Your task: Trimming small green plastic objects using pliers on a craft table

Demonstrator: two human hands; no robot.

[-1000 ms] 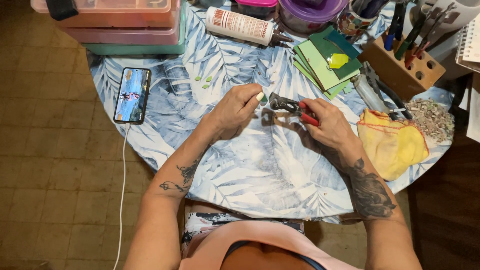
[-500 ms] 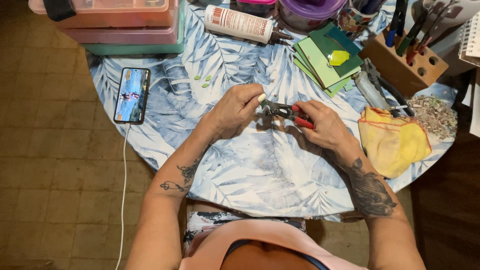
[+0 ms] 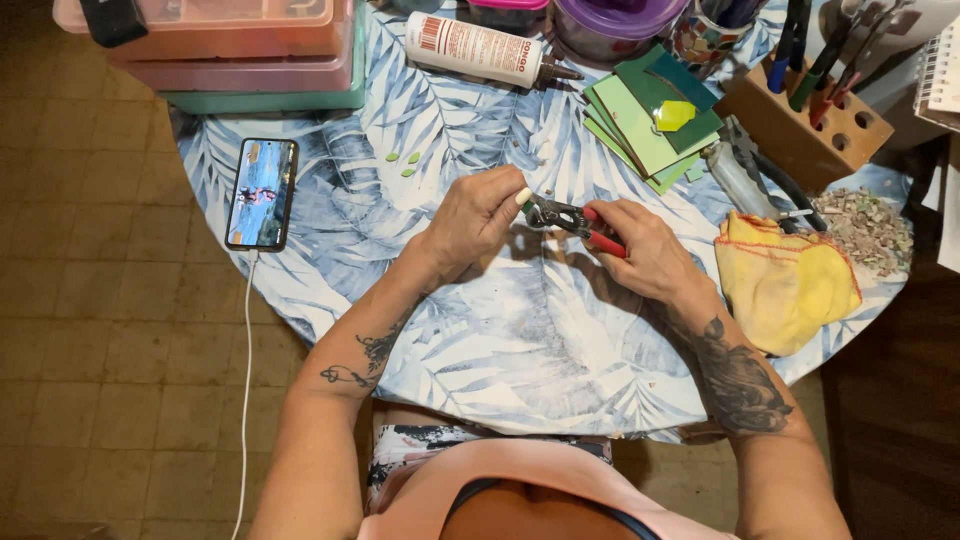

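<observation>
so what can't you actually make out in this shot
Head view only:
- What the left hand pinches at the nippers: too small, covered by its fingers.
- Nipper handles: mostly hidden inside the right hand.
- Storage boxes, purple bowl, notebook: cut off by the frame edges.
- Phone screen: too small to read.

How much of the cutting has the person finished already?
Done: three small green cut bits lie on the tablecloth, and a heap of scraps sits at the right. In hand: the left hand holds a small piece to red-handled nippers in the right hand. Left: green sheets are stacked uncut.
</observation>
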